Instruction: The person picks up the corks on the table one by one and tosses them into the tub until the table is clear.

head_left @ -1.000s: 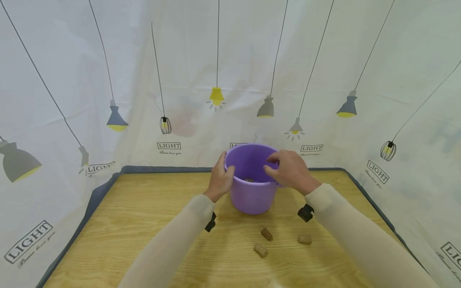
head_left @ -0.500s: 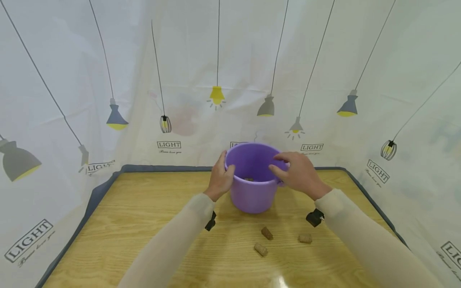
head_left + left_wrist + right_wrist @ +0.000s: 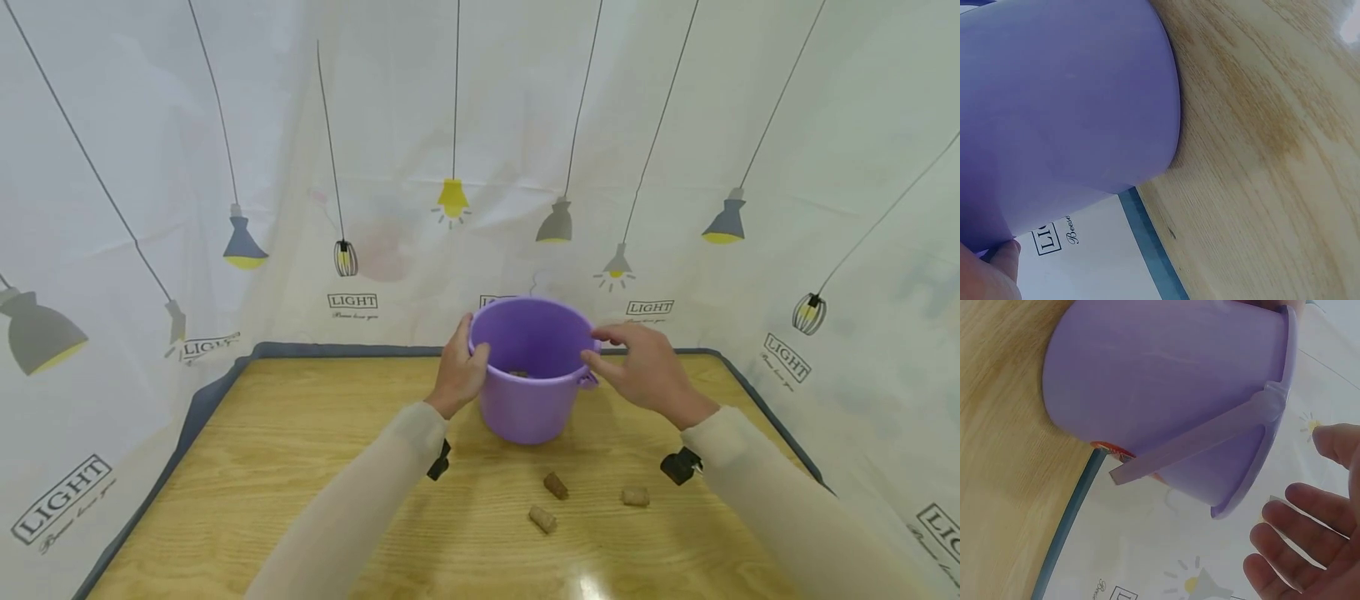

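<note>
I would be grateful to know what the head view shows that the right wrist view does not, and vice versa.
Only the head view: three corks lying on the table, and a small brownish piece inside the purple bucket.

Only the right wrist view: a red label on the bucket's outer wall, partly behind the handle.

Both: the bucket, table, right hand and lamp-printed backdrop.

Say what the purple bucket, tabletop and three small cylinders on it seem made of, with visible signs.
Purple bucket: probably plastic, with a soft sheen, from its even colour and moulded shape.
Tabletop: wood or printed laminate; grain shows, and glare suggests gloss.
Small cylinders: likely cork, matt, from their tan and brown, stopper-like look.
</note>
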A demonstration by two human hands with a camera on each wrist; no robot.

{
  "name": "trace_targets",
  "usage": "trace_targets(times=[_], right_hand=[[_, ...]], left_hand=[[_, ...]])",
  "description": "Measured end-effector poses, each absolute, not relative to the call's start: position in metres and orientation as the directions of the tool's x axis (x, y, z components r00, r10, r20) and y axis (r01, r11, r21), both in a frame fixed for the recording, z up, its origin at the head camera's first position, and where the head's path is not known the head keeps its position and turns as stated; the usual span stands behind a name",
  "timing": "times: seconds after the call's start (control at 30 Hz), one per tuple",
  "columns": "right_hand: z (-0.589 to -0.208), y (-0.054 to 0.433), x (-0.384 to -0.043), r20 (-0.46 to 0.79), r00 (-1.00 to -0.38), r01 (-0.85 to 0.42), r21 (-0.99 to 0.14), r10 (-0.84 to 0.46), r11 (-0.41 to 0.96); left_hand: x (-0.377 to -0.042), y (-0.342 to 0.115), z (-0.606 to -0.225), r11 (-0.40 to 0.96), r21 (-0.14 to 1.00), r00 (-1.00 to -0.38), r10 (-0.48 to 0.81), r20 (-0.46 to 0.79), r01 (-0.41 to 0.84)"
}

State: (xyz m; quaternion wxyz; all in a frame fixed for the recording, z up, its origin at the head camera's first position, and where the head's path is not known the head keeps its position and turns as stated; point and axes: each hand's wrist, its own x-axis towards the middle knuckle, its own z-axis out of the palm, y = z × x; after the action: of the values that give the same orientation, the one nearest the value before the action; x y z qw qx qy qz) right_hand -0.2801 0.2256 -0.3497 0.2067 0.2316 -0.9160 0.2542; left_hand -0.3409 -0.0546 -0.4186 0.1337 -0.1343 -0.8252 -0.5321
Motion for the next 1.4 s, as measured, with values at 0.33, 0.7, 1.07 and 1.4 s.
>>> trace_targets(times=[0.33,0.7,1.07,1.4], right_hand=[[-0.360,0.237,-0.269,0.534,-0.783,-0.551,-0.356,-0.319,0.755],[-0.376,0.253,-0.256,0.529,-0.799,-0.514,-0.351,-0.287,0.783],[-0.397,0.262,-0.248,0.500,-0.812,-0.508,-0.349,-0.302,0.788],[-0.413,0.271,-0.239,0.408,-0.856,-0.473,-0.366,-0.319,0.802]], left_hand=[[-0.339,-0.055,-0.417,0.391,0.851,-0.934,0.084,0.347,0.351],[-0.341,-0.053,-0.417,0.400,0.846,-0.933,0.082,0.350,0.353],[-0.340,-0.055,-0.417,0.398,0.844,-0.930,0.086,0.357,0.360],[-0.342,-0.055,-0.418,0.393,0.846,-0.930,0.084,0.357,0.360]])
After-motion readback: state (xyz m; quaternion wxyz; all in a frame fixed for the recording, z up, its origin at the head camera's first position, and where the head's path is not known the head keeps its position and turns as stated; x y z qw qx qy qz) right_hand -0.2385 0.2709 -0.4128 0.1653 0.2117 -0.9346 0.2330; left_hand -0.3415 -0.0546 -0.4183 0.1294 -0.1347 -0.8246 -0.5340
